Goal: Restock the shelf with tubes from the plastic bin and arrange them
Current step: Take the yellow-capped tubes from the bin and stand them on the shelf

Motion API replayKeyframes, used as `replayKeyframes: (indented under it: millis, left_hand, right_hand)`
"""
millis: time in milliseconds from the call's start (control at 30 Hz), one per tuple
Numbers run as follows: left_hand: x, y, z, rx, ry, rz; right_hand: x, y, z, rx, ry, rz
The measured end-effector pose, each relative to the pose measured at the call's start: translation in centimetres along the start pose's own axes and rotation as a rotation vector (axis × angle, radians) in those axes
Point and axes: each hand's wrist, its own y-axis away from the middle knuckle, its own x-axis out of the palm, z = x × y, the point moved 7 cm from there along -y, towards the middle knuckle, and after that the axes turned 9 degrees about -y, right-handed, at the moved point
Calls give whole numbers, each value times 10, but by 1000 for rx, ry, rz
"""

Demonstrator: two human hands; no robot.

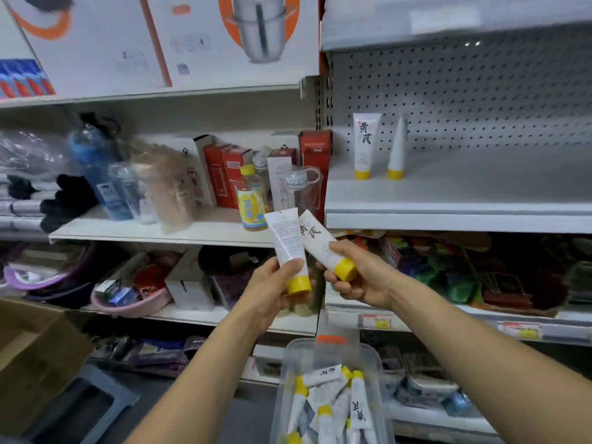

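Your left hand (272,283) is gripping one tube, the back-print tube (285,235), with fingers curling round its lower body just above the yellow cap. Your right hand (362,280) is gripping a second, the lettered tube (315,238), the same way, its cap pointing down and to the right. Both are being held in front of the shelving with their crimped ends nearly touching, above the plastic bin (294,350), where loose tubes (326,398) are lying in a heap. On the white shelf (464,187) up to your right, two standing tubes (364,142) are sitting on their caps near the left end, just beside each other.

I'm judging these to be light, soft-walled and slick-skinned, so squeezing mid-body is likely to dent them. You're holding sensibly low: the stiff cap and shoulder are offering the firmest purchase, and the flat cap is the base for standing each one.
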Motion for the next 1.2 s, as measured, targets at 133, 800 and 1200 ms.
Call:
replayKeyframes:
  millis: [133, 800, 1200]
  left_hand:
    - [25, -13, -42, 103, -82, 1]
    - [171, -136, -133, 344, -311, -98]
    - [189, -157, -130, 348, -309, -145]
  right_hand:
    - [-7, 10, 47, -122, -2, 18]
    - [-224, -25, 263, -566, 665, -437]
    - [-268, -70, 265, -566, 640, -457]
